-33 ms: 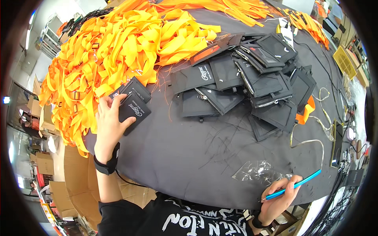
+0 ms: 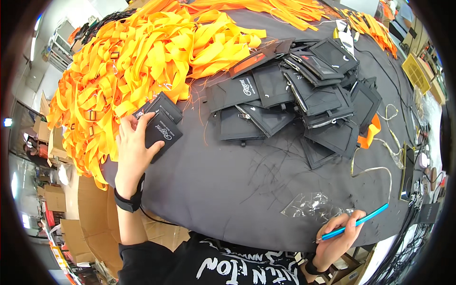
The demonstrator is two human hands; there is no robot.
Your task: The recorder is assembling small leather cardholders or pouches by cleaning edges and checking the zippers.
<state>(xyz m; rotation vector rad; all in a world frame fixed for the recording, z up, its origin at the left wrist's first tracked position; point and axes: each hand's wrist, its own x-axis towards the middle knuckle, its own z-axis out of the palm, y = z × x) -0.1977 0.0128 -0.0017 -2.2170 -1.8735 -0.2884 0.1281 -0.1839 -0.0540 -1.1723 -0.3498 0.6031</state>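
My left hand (image 2: 135, 149) rests at the left of the table, thumb and fingers curled on the edge of a black card holder (image 2: 166, 134) with white lettering. Just behind it lies another black card holder (image 2: 167, 107), partly covered. My right hand (image 2: 338, 232), by the table's near edge, grips a slim blue pen-shaped tool (image 2: 363, 220) that slants up to the right. A pale cord (image 2: 389, 176) runs from its far end. In the middle lies a heap of black card holders (image 2: 323, 104), several with zips and clear windows.
A big pile of orange-yellow lanyards (image 2: 137, 57) with metal clips covers the far left. More orange straps (image 2: 266, 10) lie along the back. A crumpled clear plastic bag (image 2: 311, 206) sits near my right hand. Dark loose threads (image 2: 268, 178) are scattered on the grey table cover (image 2: 213, 185).
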